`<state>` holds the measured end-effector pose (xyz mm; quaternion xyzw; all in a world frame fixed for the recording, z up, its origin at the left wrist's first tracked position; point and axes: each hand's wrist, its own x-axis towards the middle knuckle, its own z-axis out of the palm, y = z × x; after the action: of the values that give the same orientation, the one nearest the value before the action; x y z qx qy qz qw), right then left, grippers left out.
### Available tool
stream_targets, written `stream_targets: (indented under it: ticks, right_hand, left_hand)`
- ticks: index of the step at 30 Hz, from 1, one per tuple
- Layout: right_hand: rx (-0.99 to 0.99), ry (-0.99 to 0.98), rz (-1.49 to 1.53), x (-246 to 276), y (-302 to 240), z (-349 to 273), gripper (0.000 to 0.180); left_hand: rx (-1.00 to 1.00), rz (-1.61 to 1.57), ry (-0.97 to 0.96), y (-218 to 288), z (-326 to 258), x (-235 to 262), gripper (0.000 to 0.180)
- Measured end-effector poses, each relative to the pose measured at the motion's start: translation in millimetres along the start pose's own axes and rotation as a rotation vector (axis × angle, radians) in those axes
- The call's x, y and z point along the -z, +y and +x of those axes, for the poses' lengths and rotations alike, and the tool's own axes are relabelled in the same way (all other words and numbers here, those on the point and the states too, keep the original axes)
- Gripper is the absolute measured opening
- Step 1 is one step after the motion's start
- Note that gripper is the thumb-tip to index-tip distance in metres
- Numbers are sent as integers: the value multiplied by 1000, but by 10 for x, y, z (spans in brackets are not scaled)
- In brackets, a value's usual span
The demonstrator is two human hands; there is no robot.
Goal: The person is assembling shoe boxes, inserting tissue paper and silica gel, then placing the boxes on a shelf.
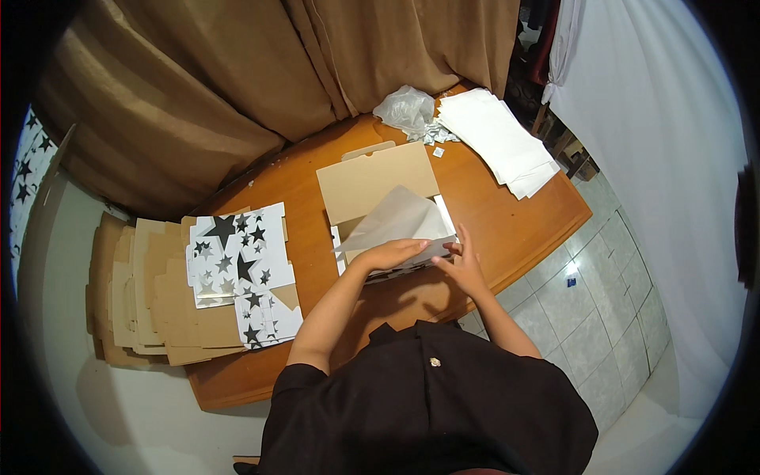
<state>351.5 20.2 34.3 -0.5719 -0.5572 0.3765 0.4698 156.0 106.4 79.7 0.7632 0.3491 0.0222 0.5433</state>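
An open brown cardboard box (372, 187) stands at the middle of the table, lid raised on the far side. Its near outer wall shows dark star shapes on white. A thin translucent whitish sheet (396, 215) lies slanting over the box opening, one corner pointing up toward the lid. My left hand (389, 253) is closed on the near part of this sheet, its fingers stretched along the edge. At the box's near right corner is my right hand (465, 267), thumb and fingers apart around the sheet's right end. What lies inside the box is mostly hidden.
Flat cardboard box blanks (166, 297) are stacked at the left, some showing star-printed white sides (226, 249). A pile of white sheets (499, 142) lies far right, beside a clear plastic bag (405, 109) and small packets (437, 133). Brown curtains (206, 79) hang behind the table (514, 226).
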Motion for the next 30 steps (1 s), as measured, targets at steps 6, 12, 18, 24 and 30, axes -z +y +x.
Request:
stream_targets:
  ticks: [6, 12, 18, 24, 30]
  right_hand:
    - [62, 102, -301, -105, -116, -77, 65]
    - [74, 58, -285, 43, 26, -44, 19]
    - [165, 189, -476, 69, 87, -127, 16]
    - [190, 114, -488, 124, -77, -87, 15]
    - [215, 76, -494, 78, -29, -102, 17]
  left_hand:
    - [-99, -26, 124, -208, -74, 23, 52]
    - [-79, 718, 1165, -98, -310, 260, 34]
    - [236, 509, 997, -384, -467, 806, 21]
    - [63, 256, 1036, 25, -568, 1193, 23]
    - [-154, 713, 1122, 23, -409, 1281, 35]
